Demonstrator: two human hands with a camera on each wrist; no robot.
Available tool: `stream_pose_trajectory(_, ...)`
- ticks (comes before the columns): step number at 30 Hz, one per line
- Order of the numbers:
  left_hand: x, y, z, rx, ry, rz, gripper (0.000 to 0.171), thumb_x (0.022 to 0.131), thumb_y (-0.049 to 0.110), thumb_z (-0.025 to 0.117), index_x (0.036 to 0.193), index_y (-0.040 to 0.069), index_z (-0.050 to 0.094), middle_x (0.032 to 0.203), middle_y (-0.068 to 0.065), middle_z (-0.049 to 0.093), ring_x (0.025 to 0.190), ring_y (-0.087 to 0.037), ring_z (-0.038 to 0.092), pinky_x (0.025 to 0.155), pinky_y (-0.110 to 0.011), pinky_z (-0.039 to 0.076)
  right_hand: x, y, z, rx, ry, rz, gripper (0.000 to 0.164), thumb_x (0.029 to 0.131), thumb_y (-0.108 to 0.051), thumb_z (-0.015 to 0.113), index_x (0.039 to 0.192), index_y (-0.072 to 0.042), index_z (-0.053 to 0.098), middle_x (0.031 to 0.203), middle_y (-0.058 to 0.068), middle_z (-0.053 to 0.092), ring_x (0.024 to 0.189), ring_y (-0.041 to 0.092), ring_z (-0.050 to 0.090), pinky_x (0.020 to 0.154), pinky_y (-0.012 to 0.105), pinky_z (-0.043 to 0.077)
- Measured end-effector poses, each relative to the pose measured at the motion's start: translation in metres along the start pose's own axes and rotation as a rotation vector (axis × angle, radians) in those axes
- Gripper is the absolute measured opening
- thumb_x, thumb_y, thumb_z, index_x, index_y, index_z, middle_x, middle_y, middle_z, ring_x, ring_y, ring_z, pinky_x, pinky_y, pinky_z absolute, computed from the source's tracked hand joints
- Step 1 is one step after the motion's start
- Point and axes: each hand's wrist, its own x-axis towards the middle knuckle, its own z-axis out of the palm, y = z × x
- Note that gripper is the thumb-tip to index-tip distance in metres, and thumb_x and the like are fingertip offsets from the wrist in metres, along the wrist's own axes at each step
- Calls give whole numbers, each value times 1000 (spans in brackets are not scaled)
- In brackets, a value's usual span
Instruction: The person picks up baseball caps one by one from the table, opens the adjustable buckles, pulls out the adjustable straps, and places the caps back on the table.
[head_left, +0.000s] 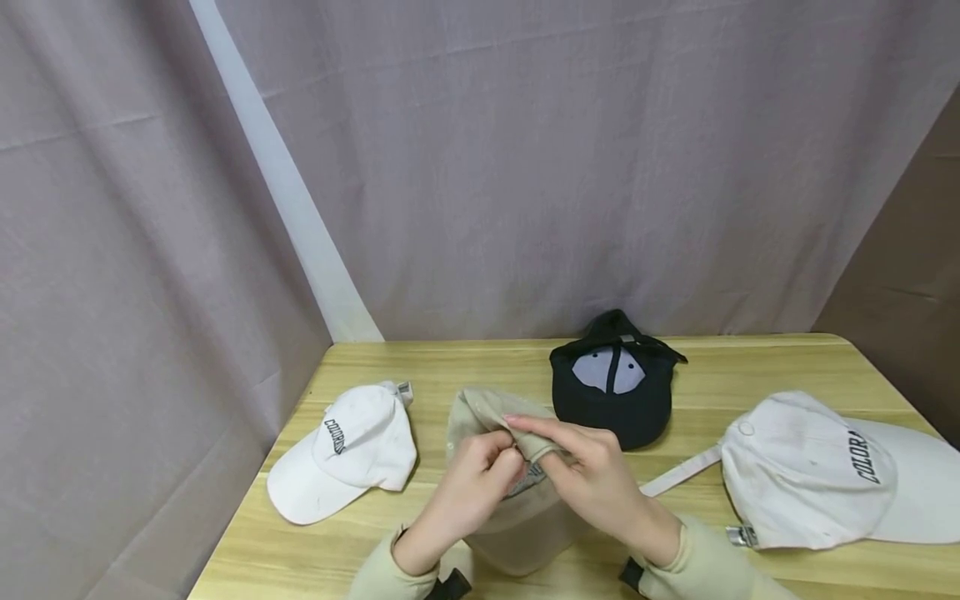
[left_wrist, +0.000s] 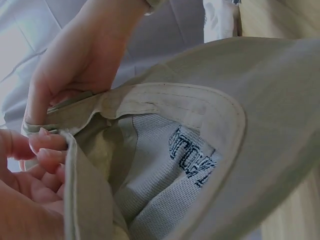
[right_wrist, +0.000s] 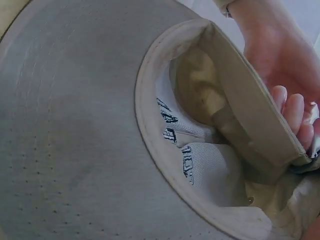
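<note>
A beige baseball cap (head_left: 525, 533) is held between both hands, its brim toward me and its inside facing the wrist cameras. My left hand (head_left: 483, 483) pinches the back edge, its fingers curled in the left wrist view. My right hand (head_left: 600, 479) grips the same edge from the other side, index finger stretched along the outside and thumb under the fabric. The two hands nearly meet at the back strap, which they mostly hide. Dark stitching (left_wrist: 192, 155) and mesh lining show inside the crown.
A white cap (head_left: 367, 442) lies left on the wooden table (head_left: 435, 362). Behind the hands sits a black cap (head_left: 645, 412), underside showing. Another white cap (head_left: 802, 475), its strap (head_left: 682, 471) hanging loose, lies right. Grey curtain (head_left: 525, 167) hangs behind the table.
</note>
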Motion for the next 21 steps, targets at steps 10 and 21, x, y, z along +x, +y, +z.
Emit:
stream_pose_trajectory(10,-4,-12,1,-37,6,42,23,89,1,48,68,8,51,55,10,41,46,1,34,44,-19,30,1,-3,-1,-5,-16,51,51,73,22,59,115,-3,73,107,12,74,50,-10,23,40,7,24)
stream_pose_trajectory(21,-9,-22,-2,75,-22,-32,25,92,6,53,68,15,52,56,12,42,48,2,37,46,-18,32,6,-5,-5,-46,36,66,47,74,22,61,113,-3,74,106,10,75,59,-6,35,46,10,30)
